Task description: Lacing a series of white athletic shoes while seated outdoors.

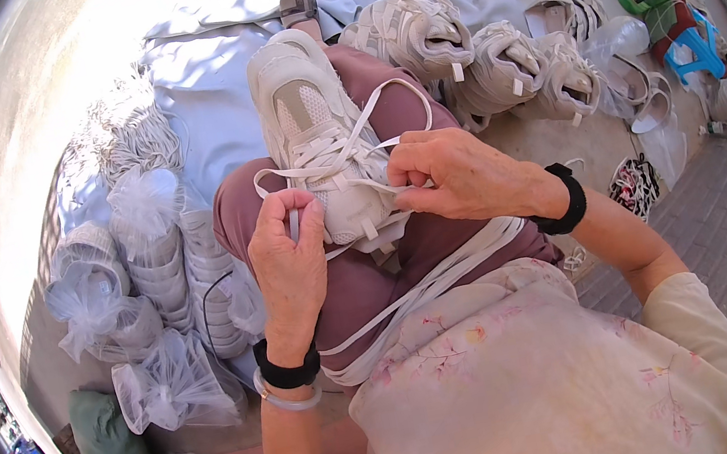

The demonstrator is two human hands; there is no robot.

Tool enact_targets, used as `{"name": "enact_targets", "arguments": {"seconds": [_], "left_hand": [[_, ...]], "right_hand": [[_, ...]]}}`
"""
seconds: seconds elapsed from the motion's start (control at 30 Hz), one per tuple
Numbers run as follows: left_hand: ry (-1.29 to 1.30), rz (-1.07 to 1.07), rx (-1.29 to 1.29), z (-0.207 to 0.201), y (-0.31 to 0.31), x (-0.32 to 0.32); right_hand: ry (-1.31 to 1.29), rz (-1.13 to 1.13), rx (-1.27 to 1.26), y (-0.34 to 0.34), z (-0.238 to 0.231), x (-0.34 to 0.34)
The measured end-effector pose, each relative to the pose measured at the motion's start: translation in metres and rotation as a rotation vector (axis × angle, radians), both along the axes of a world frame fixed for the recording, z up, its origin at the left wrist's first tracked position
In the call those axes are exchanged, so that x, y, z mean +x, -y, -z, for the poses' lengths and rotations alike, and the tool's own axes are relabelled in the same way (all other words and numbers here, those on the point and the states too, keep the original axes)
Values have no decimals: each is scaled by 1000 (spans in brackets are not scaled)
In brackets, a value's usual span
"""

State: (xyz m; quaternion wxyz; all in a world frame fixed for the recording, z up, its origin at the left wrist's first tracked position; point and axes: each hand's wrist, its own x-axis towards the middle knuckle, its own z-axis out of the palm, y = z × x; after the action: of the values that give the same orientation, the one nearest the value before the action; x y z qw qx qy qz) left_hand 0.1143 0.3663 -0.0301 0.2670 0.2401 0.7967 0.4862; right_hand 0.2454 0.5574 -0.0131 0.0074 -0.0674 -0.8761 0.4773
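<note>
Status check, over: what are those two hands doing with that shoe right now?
Left hand pinching flat white lace. Right hand gripping lace at white mesh sneaker on lap. Loose laces draped below; nothing blocking.

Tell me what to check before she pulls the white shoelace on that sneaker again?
1. Sneaker resting steady on the lap, on the mauve trousers: ok.
2. Left hand pinching one end of the white shoelace: ok.
3. Right hand gripping the lace at the sneaker's tongue: ok.
4. Lace free of knots where the fingers cover it: cannot tell.
5. Loose loop of the lace lying clear over the thigh, not snagged: ok.
6. Spare bundle of white laces across the lap kept apart from the working lace: ok.
</note>
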Motion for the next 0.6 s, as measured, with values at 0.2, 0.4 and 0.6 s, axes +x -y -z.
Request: {"name": "enact_targets", "arguments": {"seconds": [0.2,0.4,0.6], "left_hand": [[-320,136,1,0,-9,-7],[-274,199,-92,-5,-9,-20],[-143,84,-127,-4,2,-20]], "right_hand": [[22,77,-66,2,1,-5],[-79,117,24,13,11,-14],[-76,122,91,21,16,-17]]}}
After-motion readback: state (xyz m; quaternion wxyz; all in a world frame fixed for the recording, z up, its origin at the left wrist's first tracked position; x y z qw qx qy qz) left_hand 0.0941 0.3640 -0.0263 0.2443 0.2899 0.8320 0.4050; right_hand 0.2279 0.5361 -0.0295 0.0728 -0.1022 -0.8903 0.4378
